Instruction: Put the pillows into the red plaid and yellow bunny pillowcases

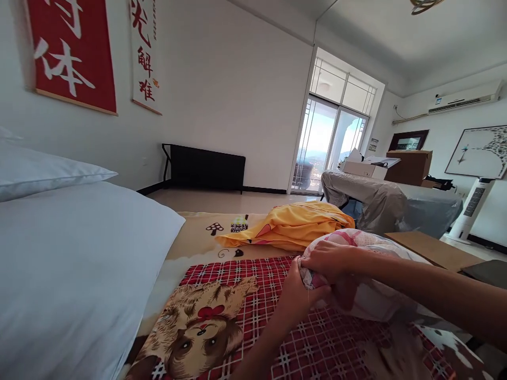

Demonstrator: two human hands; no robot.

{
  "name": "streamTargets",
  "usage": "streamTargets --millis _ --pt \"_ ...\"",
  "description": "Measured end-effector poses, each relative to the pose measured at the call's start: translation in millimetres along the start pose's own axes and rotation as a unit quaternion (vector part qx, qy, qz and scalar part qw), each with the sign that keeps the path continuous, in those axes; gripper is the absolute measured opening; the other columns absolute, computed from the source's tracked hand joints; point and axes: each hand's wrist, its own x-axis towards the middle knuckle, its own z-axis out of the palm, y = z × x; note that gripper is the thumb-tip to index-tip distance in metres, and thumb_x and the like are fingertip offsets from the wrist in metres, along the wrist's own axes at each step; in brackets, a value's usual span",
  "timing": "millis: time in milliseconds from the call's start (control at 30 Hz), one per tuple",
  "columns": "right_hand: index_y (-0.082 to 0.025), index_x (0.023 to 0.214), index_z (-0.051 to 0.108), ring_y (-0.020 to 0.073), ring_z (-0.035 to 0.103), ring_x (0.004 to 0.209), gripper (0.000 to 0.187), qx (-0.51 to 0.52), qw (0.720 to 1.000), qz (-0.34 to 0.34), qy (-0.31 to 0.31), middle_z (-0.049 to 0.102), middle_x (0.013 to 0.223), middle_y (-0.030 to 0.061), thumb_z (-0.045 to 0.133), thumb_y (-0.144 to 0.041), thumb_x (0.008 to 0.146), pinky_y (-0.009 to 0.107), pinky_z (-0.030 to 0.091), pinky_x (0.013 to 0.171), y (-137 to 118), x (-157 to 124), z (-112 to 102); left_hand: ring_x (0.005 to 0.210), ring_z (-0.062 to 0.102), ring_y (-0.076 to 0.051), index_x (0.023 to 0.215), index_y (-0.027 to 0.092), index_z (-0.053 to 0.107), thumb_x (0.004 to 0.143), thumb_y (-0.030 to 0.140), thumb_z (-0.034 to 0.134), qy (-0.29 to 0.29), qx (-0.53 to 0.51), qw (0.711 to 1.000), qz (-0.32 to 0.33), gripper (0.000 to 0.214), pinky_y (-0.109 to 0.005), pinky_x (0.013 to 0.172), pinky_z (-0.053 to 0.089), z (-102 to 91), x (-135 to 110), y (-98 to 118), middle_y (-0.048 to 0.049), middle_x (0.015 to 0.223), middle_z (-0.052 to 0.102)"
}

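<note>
While the left hand (298, 290) and right hand (331, 259) hold pink-and-white fabric (372, 301) in a tight grip, it sits over a red plaid blanket (277, 327), near a yellow cloth (297, 224); white pillows (75, 264) lie leftward and glass doors (320, 137) stand beyond.

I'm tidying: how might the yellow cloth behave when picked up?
The yellow cloth is probably floppy, given its soft, rumpled folds. It looks thin, so likely light for its bulk. Lying loosely heaped, it may unfold and trail.
</note>
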Motion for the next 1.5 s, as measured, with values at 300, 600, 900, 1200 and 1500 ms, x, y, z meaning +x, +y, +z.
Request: streamTargets --millis 300,600,900,1200,1500 --pt "-0.01 0.14 0.032 0.0307 0.061 0.093 0.09 0.08 0.996 0.029 -0.007 0.063 0.108 0.0179 0.07 -0.042 0.065 0.037 0.047 0.074 10.5 11.6 19.5 0.07 0.057 -0.017 0.096 0.014 0.055 0.056 0.012 0.061 0.12 0.049 0.991 -0.029 0.041 -0.026 0.064 0.042 -14.2 16.6 -14.5 -0.001 0.079 0.063" --pt "-0.018 0.15 -0.002 0.041 0.006 0.14 0.129 0.125 0.989 0.002 -0.081 0.006 0.154 0.0202 0.078 -0.047 0.052 0.059 0.009 0.109 4.4 -23.1 14.5 0.071 0.058 -0.017 0.09 0.017 0.053 0.058 0.012 0.058 0.161 0.086 0.983 -0.033 0.032 -0.026 0.067 0.042 -17.0 25.8 -40.3 -0.0017 0.081 0.065" --pt "-0.02 0.15 0.0 0.0403 0.0 0.14 0.135 0.158 0.981 0.082 -0.078 0.001 0.155 0.0196 0.081 -0.045 0.044 0.06 0.01 0.108 74.4 -27.6 71.3 0.08 0.056 -0.017 0.08 0.019 0.058 0.057 0.002 0.043 0.046 0.219 0.974 0.021 0.032 -0.027 0.073 0.041 -14.0 24.2 -46.0 -0.0031 0.085 0.063" --pt "-0.012 0.148 0.018 0.0297 0.04 0.129 0.096 0.218 0.975 0.03 0.029 0.039 0.143 0.02 0.066 -0.033 0.067 0.042 0.025 0.107 59.6 -0.6 119.8 0.085 0.053 -0.021 0.067 0.019 0.054 0.061 0.004 0.043 -0.06 0.37 0.924 0.076 0.019 -0.035 0.08 0.035 -10.2 18.1 -33.0 -0.0047 0.084 0.06" --pt "-0.018 0.088 0.066 0.0203 0.062 0.08 0.02 0.153 0.97 0.175 0.077 0.069 0.086 0.0067 0.057 -0.031 0.076 0.027 0.041 0.07 23.9 -20.8 106.7 0.09 0.051 -0.021 0.075 0.019 0.055 0.055 0.005 0.044 -0.016 0.367 0.924 0.105 0.027 -0.035 0.082 0.036 -2.6 6.0 -6.3 -0.0046 0.088 0.058"
